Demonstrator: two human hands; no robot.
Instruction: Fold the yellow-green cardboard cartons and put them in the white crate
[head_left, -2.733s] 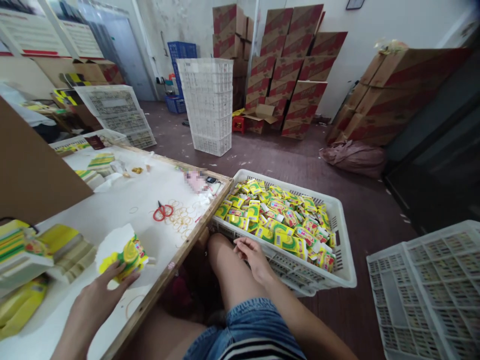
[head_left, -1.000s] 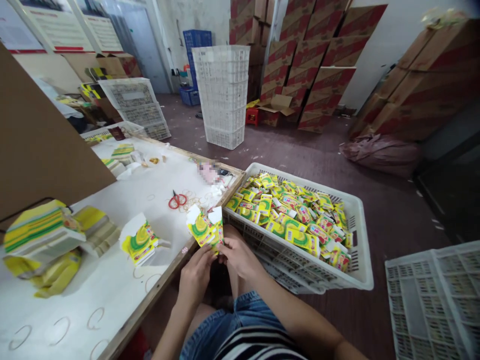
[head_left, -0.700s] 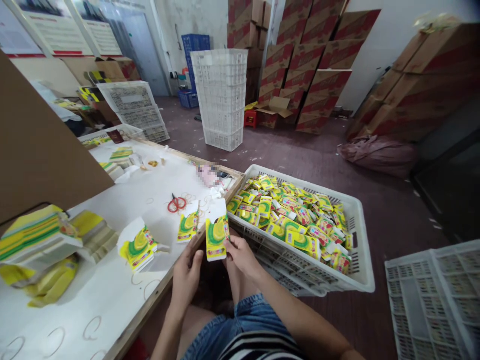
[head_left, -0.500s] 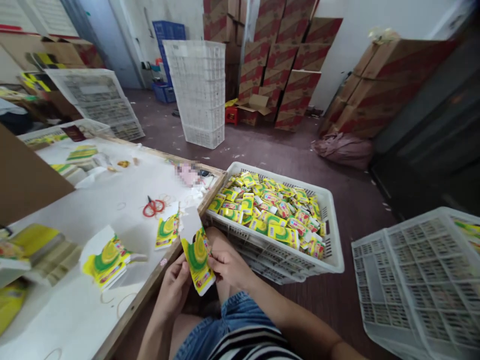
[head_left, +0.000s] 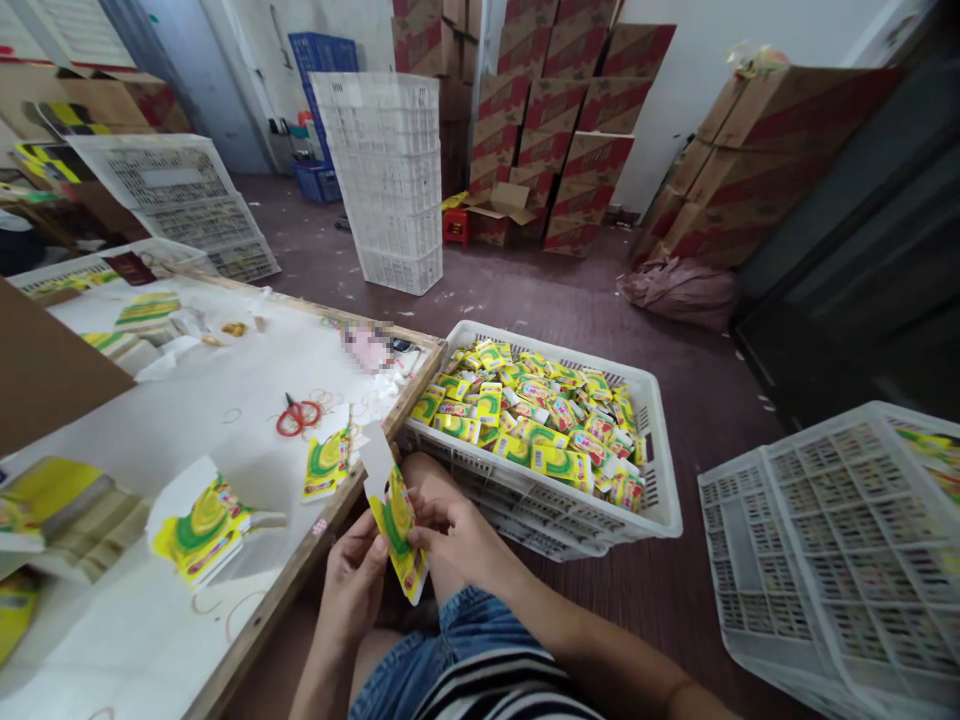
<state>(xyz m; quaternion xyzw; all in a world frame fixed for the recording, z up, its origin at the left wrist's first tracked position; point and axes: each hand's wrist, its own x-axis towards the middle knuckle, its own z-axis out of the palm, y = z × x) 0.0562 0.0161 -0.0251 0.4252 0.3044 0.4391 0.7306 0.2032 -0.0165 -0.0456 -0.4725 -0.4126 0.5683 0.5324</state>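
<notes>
Nearest us: both hands on one yellow carton [head_left: 394, 525], above our lap, just off the desk's near edge, tilted, white flap up. Our left hand [head_left: 355, 570] has it pinched, thumb on the printed face, fingers curled round the side. Our right hand [head_left: 444, 530] has the other side between thumb and fingers, grip closed.

On the desk [head_left: 97, 660], right by the near edge, we see a few flat cartons [head_left: 327, 465]. Further left, a fanned pile [head_left: 201, 530], white flaps up. Bundled cartons [head_left: 67, 510] sit toward the left side. Red-handled scissors [head_left: 298, 416] lie behind the flat cartons, rubber bands around them. Pink item [head_left: 367, 347] near the far right corner, pixelated, can't tell what.

Beside the desk's right end we get a white crate [head_left: 670, 490] full of yellow packs [head_left: 540, 425]. To its right, another crate [head_left: 787, 560], contents partly visible.

Further back on the floor: crate stack [head_left: 401, 190], red stool [head_left: 455, 226], purplish sack [head_left: 679, 292], cardboard boxes [head_left: 592, 170] piled by the wall.
</notes>
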